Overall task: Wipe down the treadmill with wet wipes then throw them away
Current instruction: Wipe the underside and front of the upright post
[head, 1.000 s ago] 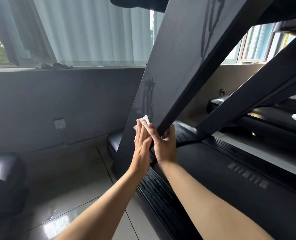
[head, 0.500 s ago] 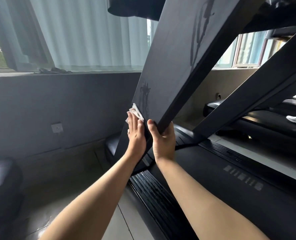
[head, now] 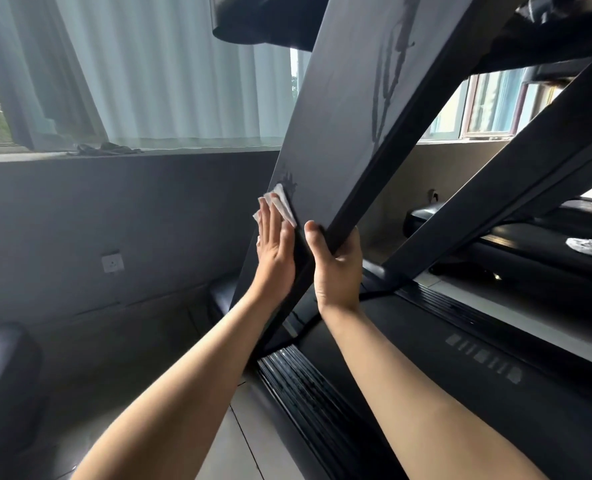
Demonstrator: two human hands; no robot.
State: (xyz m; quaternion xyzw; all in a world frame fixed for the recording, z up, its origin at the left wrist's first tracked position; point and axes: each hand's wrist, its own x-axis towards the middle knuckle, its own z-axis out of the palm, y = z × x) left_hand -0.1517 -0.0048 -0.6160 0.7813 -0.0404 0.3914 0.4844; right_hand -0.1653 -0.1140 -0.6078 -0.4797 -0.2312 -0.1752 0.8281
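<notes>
The treadmill's slanted dark upright [head: 343,109] rises from lower left to upper right, with wet streaks on its flat side. My left hand [head: 274,252] lies flat with straight fingers and presses a white wet wipe [head: 280,204] against that side; the wipe shows above my fingertips. My right hand [head: 336,268] grips the upright's right edge, thumb on the near face and fingers wrapped behind. Below lies the treadmill deck [head: 461,393] with its ribbed side rail [head: 308,386].
A second slanted strut [head: 516,188] crosses on the right. A grey wall with a socket [head: 112,263] and a curtained window stand behind. Another treadmill [head: 530,251] stands at the right, and a dark rounded object [head: 3,368] sits low left. Tiled floor lies between.
Both hands have slid up the upright together. The wipe sits higher on the panel, near the lower wet streak.
</notes>
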